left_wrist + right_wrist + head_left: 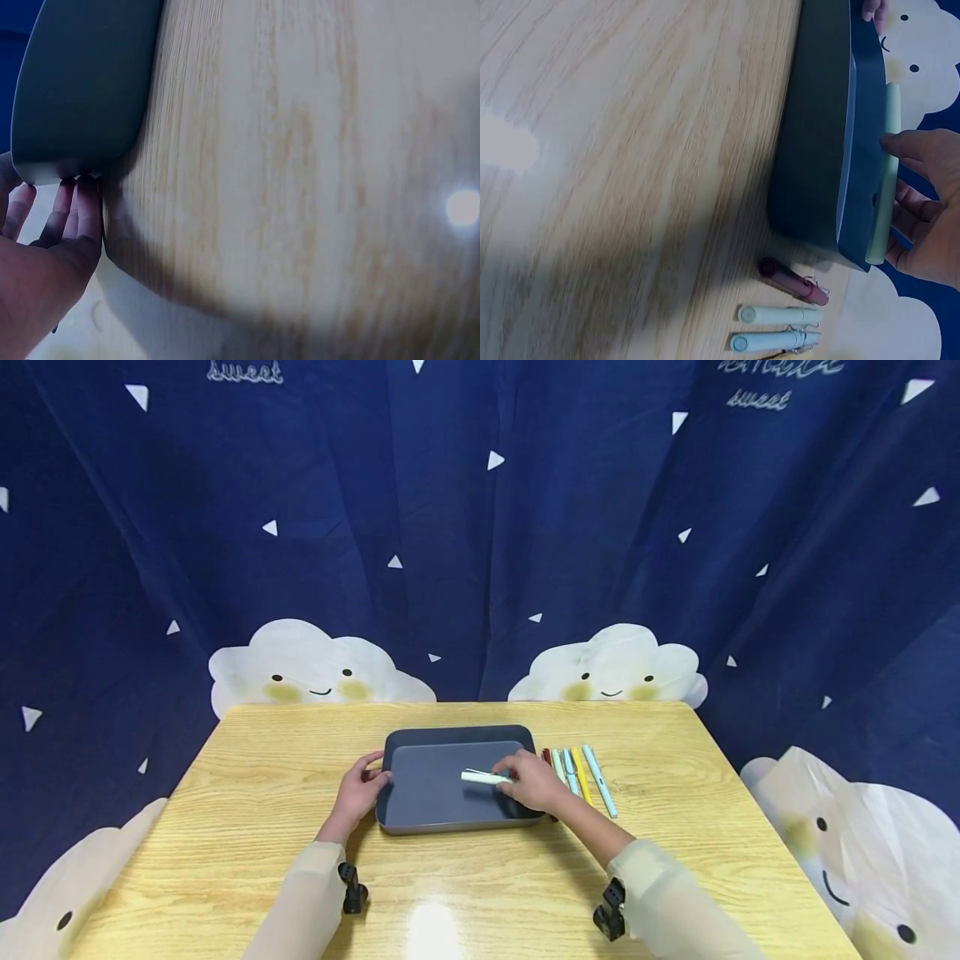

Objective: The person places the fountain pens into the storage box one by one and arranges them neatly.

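Observation:
A dark grey rectangular tray (442,785) lies on the wooden table. My left hand (362,787) grips its left end, the fingertips against the outer wall in the left wrist view and the thumb at the rim. Over the right part of the tray, my right hand (531,781) pinches a pale green pen (886,187) between thumb and fingers. In the head view this pen looks nearly white, lies roughly level and points left, its clip on the upper side. Part of the pen is hidden behind the right fingers.
Right of the tray several pens lie side by side: a dark red pen (793,281), a pale green pen (780,315), a light blue pen (571,770), a yellow pen (581,775) and another light blue pen (600,781). A navy curtain (450,527) hangs behind the table (285,743).

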`<state>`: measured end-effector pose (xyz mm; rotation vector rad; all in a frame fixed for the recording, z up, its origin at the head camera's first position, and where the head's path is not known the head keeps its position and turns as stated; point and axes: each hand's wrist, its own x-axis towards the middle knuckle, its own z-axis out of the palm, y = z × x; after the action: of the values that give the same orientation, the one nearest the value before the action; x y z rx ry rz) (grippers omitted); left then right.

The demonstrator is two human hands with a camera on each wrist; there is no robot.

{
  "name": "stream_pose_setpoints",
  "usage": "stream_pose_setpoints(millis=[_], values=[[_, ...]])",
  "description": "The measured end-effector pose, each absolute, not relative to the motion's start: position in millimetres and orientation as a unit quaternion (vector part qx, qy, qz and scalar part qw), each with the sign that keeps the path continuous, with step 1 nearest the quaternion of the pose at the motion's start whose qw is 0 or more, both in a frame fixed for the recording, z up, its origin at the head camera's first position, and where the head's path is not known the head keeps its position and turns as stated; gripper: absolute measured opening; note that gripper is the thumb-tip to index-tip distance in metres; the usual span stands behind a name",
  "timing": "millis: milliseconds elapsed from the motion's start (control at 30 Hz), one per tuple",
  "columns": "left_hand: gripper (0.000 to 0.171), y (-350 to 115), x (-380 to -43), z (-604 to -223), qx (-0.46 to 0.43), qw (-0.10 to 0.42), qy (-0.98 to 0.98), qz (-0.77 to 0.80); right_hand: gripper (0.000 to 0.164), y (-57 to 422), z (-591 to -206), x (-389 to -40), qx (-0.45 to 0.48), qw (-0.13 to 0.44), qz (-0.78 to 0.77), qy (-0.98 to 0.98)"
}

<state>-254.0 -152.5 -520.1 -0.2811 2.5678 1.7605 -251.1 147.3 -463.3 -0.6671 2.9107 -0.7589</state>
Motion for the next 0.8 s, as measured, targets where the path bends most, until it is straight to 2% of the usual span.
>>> stream_pose_setpoints(millis=[167, 800], values=[[0.047, -152.6, -253.8, -520.0, -0.091, 0.01, 0.82, 0.565, 0.02, 141.7, -468.2, -249.7, -0.236, 0.026, -0.241, 0.941], [0.047, -153.7, -254.3, -521.5, -0.087, 0.013, 0.819, 0.568, 0.021, 119.0, -479.3, -239.8, -0.265, 0.07, -0.227, 0.934]])
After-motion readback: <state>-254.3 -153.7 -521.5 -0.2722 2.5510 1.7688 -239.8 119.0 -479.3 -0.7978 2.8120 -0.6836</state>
